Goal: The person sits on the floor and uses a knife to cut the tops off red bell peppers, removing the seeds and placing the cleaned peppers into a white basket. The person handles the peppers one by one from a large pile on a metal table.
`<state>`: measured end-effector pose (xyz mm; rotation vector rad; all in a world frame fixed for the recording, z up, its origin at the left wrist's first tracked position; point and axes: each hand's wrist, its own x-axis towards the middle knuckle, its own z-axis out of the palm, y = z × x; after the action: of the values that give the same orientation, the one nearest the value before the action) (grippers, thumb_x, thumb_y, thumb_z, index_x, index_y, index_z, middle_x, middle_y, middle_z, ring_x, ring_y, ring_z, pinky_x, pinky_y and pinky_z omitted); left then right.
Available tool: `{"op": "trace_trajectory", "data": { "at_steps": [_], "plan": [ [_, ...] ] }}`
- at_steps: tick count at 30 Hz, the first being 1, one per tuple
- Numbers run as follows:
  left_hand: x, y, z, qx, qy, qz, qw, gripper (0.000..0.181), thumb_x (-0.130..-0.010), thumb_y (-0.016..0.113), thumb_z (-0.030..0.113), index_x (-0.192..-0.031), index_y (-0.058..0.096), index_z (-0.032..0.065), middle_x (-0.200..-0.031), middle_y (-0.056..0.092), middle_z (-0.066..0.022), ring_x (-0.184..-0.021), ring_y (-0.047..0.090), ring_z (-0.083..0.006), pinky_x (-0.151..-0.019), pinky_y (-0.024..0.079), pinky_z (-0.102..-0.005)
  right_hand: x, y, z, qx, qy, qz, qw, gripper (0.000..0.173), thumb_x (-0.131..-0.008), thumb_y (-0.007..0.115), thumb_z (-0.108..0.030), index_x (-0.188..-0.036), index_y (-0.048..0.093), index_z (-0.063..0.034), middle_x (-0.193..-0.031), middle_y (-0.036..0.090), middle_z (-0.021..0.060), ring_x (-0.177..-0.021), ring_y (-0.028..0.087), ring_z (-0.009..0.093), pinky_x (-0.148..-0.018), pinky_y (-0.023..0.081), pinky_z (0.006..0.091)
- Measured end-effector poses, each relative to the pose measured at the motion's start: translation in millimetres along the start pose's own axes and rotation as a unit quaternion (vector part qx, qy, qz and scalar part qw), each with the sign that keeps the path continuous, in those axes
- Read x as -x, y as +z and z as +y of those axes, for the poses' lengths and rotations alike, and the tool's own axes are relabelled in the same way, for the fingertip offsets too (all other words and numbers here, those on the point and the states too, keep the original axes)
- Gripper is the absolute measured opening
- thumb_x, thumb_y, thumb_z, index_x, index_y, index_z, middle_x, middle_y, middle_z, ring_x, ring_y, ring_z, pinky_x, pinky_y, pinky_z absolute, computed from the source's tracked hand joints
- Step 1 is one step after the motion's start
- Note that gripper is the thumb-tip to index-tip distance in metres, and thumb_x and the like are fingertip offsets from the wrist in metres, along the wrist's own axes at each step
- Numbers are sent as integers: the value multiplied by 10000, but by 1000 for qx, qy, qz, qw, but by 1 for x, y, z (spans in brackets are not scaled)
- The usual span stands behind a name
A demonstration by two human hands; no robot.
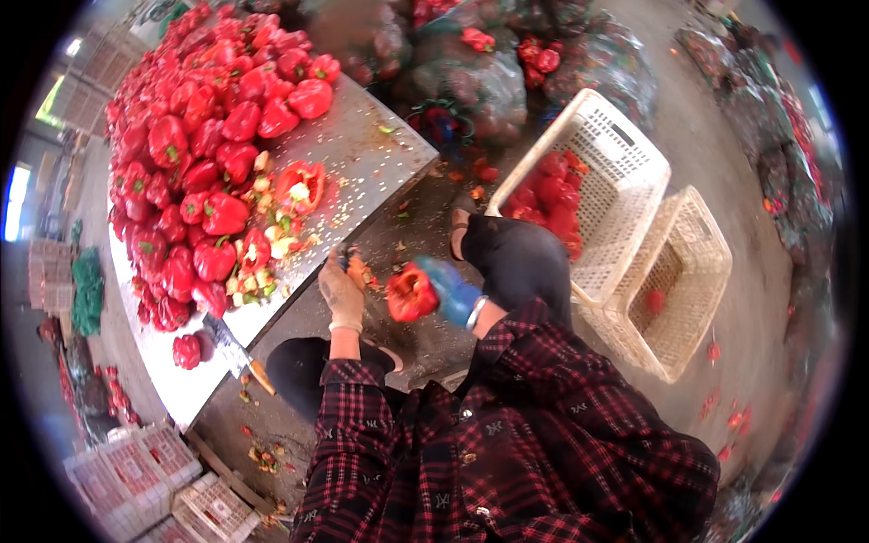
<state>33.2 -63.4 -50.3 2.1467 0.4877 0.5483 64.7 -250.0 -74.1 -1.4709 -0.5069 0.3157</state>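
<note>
My left hand (343,292), in a light work glove, is at the table's edge, its fingers closed around a small dark object that I cannot make out, with orange-red pepper scraps (365,273) beside it. My right hand (451,292), in a blue glove, holds a cored red bell pepper (411,293) with its hollow side showing. Left of my hands, a big heap of red bell peppers (204,136) covers much of the metal table (380,142). An opened pepper (300,189) and pale cores (278,241) lie at the heap's edge. A knife (234,349) rests near the table's lower edge.
A white plastic crate (618,170) with red peppers stands at my right, against another crate (692,285) holding one red piece. Filled plastic bags (468,88) lie beyond the table, with more along the far right. Stacked crates (136,468) stand lower left. Scraps dot the floor.
</note>
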Motion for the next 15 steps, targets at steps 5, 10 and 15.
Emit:
{"op": "trace_trajectory", "data": {
  "at_steps": [5, 10, 15],
  "plan": [
    [52, -24, 45, -257, 147, -276, 914, 701, -690, 775, 200, -1298, 459, 58, -1250, 536, -159, -906, 639, -229, -755, 509, -339, -27, 3, 8, -417, 291, -1, 861, 312, -963, 468, -318, -1102, 564, -55, -1048, 617, 88, -947, 603, 190, -826, 493, 318],
    [29, -40, 42, 185, -38, -132, 973, 446, -774, 714, 139, -1172, 539, 39, -898, 658, -103, -683, 644, -184, -584, 522, -299, -24, 8, -12, -510, 356, -16, 783, 415, -960, 457, -381, -1187, 535, -43, -1134, 605, 86, -1025, 589, 208, -888, 479, 377],
    [-36, -81, 56, 573, -124, 100, 804, 295, -850, 648, 98, -1123, 565, 27, -812, 631, -51, -594, 561, -109, -506, 448, -225, -35, -3, -3, -447, 386, -40, 806, 450, -987, 359, -397, -1311, 465, -103, -1277, 545, 61, -1127, 544, 199, -937, 421, 354]
  ]
}}
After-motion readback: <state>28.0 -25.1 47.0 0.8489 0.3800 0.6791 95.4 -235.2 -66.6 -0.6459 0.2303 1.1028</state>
